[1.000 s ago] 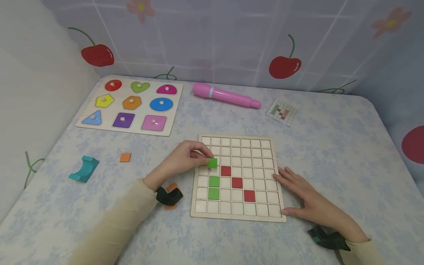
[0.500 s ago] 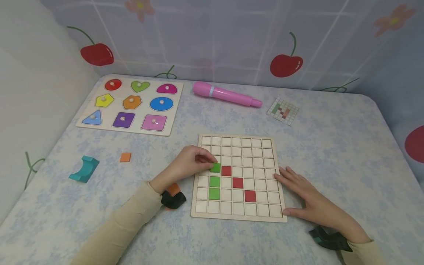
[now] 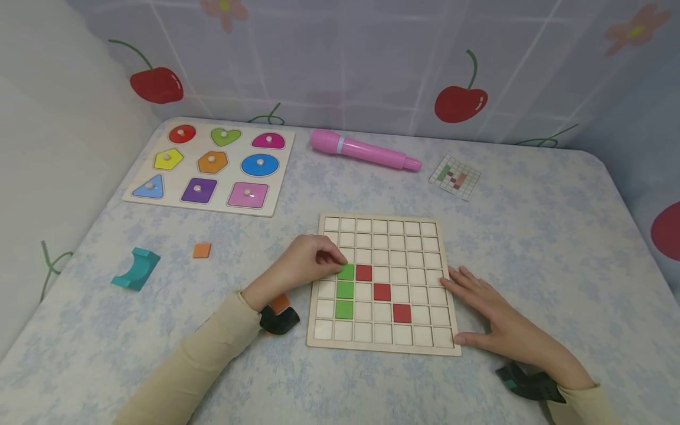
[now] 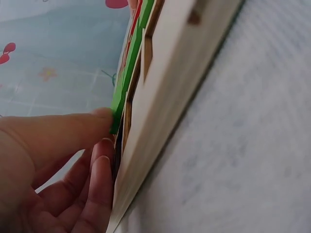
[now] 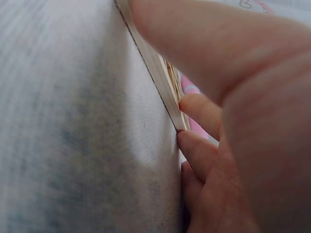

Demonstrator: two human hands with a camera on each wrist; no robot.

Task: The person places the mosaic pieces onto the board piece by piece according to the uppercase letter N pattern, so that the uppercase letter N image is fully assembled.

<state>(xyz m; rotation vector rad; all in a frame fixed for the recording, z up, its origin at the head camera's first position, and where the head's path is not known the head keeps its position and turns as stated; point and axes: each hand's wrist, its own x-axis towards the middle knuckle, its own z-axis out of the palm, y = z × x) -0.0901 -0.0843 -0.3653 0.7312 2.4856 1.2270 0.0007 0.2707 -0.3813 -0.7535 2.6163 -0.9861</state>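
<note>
A wooden grid board (image 3: pixel 382 349) lies flat on the table. My left hand (image 3: pixel 307 258) reaches over its left side and pinches a green square tile (image 3: pixel 346 272) at the corner; the tile lies in line with its cell. Below it in the same column sit a second green tile (image 3: pixel 345 290) and a third green tile (image 3: pixel 344 309). Three red tiles (image 3: pixel 382 292) run diagonally down to the right. In the left wrist view my thumb (image 4: pixel 63 133) is on the end of the green row. My right hand (image 3: pixel 496 316) rests with spread fingers against the board's right edge.
Beside the left wrist are orange tiles (image 3: pixel 280 304), partly hidden by the wrist strap. Another orange tile (image 3: pixel 202 251) and a teal arch block (image 3: pixel 137 270) lie farther left. Behind are a knobbed shape puzzle (image 3: pixel 223 205), a pink pen-like stick (image 3: pixel 372 154) and a pattern card (image 3: pixel 455 177).
My left hand has moved slightly right and down with the green tile, bringing it from above the board into line with the other green tiles. The right hand has stayed at the edge.
</note>
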